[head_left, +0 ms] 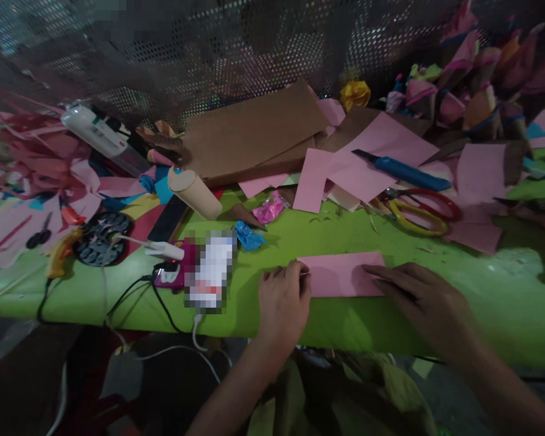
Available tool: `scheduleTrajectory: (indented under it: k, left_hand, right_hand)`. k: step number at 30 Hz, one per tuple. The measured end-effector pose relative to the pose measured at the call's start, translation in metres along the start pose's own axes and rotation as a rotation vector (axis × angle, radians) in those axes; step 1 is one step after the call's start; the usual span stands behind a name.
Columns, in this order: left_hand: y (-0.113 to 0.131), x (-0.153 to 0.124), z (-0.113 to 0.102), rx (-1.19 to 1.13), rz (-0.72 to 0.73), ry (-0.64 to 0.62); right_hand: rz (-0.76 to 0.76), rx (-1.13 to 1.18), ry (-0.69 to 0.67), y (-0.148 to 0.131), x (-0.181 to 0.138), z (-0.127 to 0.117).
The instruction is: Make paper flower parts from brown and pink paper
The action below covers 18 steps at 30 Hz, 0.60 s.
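Two bare hands on the strip, and it's a two-ended hold! The pink strip lies lengthwise across the near part of the green table, right in front of the person, likely so both hands can reach it squarely. The left hand is curled at the left end; whether it truly pinches the paper is hidden by its own fingers. Over on the right, the right hand grips nothing: its fingers lie straight, tips resting on the strip's right end, presumably to keep light paper flat and steady.

Beyond, the blue knife lies across pink sheets, with the scissors just nearer, a spot that seems to suit the right hand's reach while leaving the strip unobstructed. The brown cardboard lies at the back, perhaps parked there because it's bulky.

And to the left, the phone sits beside the purple adapter, a cable at its near end, probably placed for charging. The tube leans behind them.
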<state>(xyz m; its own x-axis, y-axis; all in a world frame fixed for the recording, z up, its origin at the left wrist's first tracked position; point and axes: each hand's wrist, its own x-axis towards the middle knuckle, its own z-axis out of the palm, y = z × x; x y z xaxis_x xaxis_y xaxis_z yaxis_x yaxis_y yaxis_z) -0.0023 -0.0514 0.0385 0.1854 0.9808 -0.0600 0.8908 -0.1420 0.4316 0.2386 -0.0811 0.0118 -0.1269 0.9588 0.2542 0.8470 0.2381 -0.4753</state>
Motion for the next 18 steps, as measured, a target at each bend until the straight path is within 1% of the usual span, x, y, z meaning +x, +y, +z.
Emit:
scheduleTrajectory:
  k: [8,14,16,18]
  left_hand:
    - [0.0012,0.0,0.0028,0.096,0.042,0.016]
    - [0.0048,-0.0006,0.0015,0.186,0.068,-0.014]
    - [0.0048,-0.001,0.0016,0.24,0.103,0.008]
    - [0.0038,-0.0004,0.0019,0.301,0.175,0.062]
  right_hand:
    - [-0.023,-0.023,0.011,-0.0019,0.0007,-0.0006]
    - [-0.046,-0.111,0.04,-0.0005,-0.003,0.0044]
    - [-0.044,-0.146,0.044,-0.0008,-0.0037,0.0065]
    - [-0.045,-0.163,0.05,-0.0014,-0.004,0.0083]
